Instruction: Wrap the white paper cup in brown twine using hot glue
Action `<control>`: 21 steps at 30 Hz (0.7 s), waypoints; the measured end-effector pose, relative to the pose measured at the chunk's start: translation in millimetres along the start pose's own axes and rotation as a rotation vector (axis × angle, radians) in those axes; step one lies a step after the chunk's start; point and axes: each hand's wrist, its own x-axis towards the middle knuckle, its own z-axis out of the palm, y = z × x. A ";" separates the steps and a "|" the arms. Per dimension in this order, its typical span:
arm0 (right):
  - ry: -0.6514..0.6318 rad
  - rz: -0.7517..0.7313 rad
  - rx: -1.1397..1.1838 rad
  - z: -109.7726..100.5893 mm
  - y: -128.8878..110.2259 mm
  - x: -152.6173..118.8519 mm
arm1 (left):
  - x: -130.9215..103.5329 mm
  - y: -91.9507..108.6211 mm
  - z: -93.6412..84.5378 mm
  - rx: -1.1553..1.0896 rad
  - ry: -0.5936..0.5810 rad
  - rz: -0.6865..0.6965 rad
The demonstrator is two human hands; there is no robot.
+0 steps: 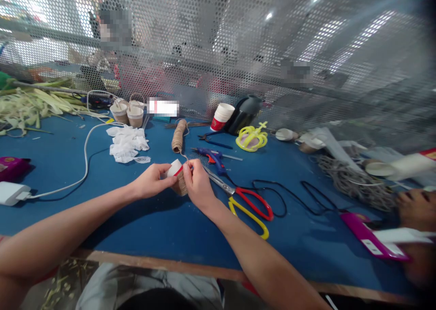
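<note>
A paper cup [175, 168] with a red band, its lower part wrapped in brown twine, is held above the blue table. My left hand [153, 180] grips its left side between thumb and fingers. On the other side, my right hand [197, 182] pinches the twine against the cup. From there the strand runs up to a twine roll [179, 136] lying just beyond. A blue glue gun [214, 159] and large scissors [245, 201] with red and yellow handles lie to the right of my hands.
Twine-wrapped cups [135, 115] and crumpled white gloves [127, 143] are at the left back. Stacked cups [223, 116], pliers [216, 140] and a yellow crown-like piece [252, 138] stand or lie behind. At right are a cord pile [352, 178], a purple power strip [373, 237] and another person's hand [415, 210].
</note>
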 end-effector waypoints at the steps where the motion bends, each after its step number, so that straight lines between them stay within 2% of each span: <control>1: 0.000 -0.002 -0.004 0.0 -0.5 -0.1 | 0.0 -0.4 0.0 -0.016 -0.001 -0.001; 8: 0.005 -0.021 -0.028 0.8 -2.6 -0.2 | 1.3 -0.7 0.8 -0.172 -0.040 -0.070; 14: 0.012 -0.036 -0.060 1.7 -4.3 -0.5 | 0.9 -0.3 -1.3 -0.202 -0.073 -0.085; 21: -0.005 -0.084 -0.102 3.1 -7.7 -3.0 | 1.8 -3.6 1.4 -0.225 -0.018 -0.123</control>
